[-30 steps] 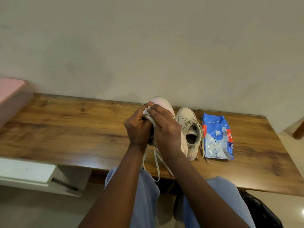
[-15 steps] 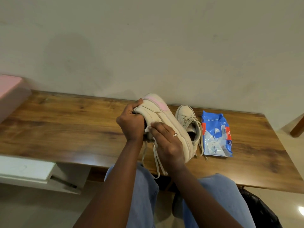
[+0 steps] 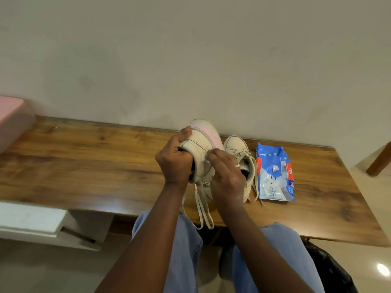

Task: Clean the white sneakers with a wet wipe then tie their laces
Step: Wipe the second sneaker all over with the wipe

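1. We are looking down at a long brown wooden table [image 3: 84, 157] that is standing right against a plain pale wall [image 3: 190, 60].
2. The wood is showing dark streaks and knots, and a bright patch of light is shining near its front edge.
3. The left hand [image 3: 174, 163] is holding a white sneaker with a pink sole [image 3: 200, 149] up above the middle of the table, tipped on its side. Its fingers are curling tightly round the shoe.
4. The right hand [image 3: 225, 176] is pressing a small white wet wipe [image 3: 206, 159] against the side of that sneaker. Its fingers are bending close together and pinching the wipe, and one finger is wearing a ring [image 3: 237, 165].
5. Long pale laces [image 3: 203, 208] are hanging loose from the held shoe, down past the front edge of the table.
6. A second white sneaker [image 3: 237, 148] is standing on the table just to the right, partly hiding behind the right hand, with its laces lying undone.
7. A blue plastic pack of wet wipes [image 3: 275, 176] is lying flat on the table just beside that second shoe.
8. A pink boxy thing [image 3: 10, 115] is sitting at the far left end of the table, and a white shelf [image 3: 27, 218] is sticking out lower down on the left.
9. Legs in light blue jeans [image 3: 186, 240] are reaching under the table.
10. A pale shiny floor [image 3: 31, 271] is showing below, a black bag [image 3: 330, 269] is sitting at the bottom right, and a brown wooden leg [image 3: 378, 163] is peeking in at the right edge.
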